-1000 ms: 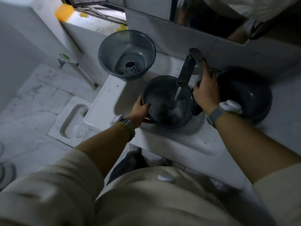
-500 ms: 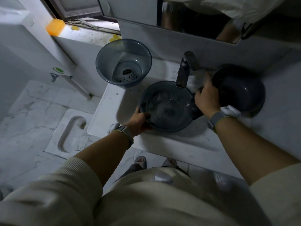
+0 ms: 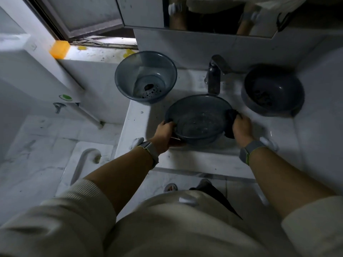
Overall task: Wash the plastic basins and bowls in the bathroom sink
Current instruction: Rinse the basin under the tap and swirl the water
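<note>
Step in hand: rinse of basin, which sits in the sink under the tap; no water stream visible. Left hand grips its near-left rim. Right hand curls on the right rim with a dark cloth. Next, likely: swirl and tip out, keeping the rim under the spout. Bowl crowds the right, strainer back-left; free room is toward the body.

- The basin sits in the sink, just in front of the tap
- The left hand is on its left rim, the right hand with a cloth on its right
- A bowl stands behind and to the left, at the counter's corner
- Another bowl stands to the right of the tap
</note>
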`<state>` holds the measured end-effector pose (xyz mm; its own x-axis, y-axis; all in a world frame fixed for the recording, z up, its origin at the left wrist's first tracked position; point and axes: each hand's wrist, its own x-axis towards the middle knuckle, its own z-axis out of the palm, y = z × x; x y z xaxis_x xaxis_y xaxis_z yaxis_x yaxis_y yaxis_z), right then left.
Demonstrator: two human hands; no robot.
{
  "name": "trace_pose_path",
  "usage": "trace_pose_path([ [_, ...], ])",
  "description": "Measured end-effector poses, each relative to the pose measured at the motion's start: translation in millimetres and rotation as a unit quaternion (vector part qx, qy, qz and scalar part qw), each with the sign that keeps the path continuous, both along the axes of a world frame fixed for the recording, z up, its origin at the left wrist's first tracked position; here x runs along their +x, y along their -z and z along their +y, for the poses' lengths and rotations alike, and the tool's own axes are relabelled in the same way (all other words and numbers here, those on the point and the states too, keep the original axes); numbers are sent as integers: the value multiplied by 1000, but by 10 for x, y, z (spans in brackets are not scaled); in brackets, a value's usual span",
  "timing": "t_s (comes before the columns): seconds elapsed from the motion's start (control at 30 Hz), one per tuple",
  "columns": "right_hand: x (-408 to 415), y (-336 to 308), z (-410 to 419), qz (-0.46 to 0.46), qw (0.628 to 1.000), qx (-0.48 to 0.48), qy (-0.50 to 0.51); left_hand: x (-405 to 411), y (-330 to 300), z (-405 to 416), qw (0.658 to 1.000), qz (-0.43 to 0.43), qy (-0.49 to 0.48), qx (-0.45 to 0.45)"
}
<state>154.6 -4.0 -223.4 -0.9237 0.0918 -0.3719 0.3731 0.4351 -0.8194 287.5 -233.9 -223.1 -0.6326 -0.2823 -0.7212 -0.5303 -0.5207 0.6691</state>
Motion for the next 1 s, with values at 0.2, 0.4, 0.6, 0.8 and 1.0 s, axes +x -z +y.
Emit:
trace_pose_path([
  [0.2,229,-62,86,31,997,-31,-66,78,86,-41,999,24,23,3],
  [0.4,334,28,76,67,993,25,-97,145,-3,-132,996,63,58,-3],
  [0.6,462,134,116,17,995,27,-93,174,-86,-237,987,35,141,-69],
  [0.8,482,125,171,-4,998,15,-63,98,-170,-272,965,21,211,-153],
  [1.0,305,99,333,-71,993,-82,44,-22,-115,-262,973,14,196,-120],
])
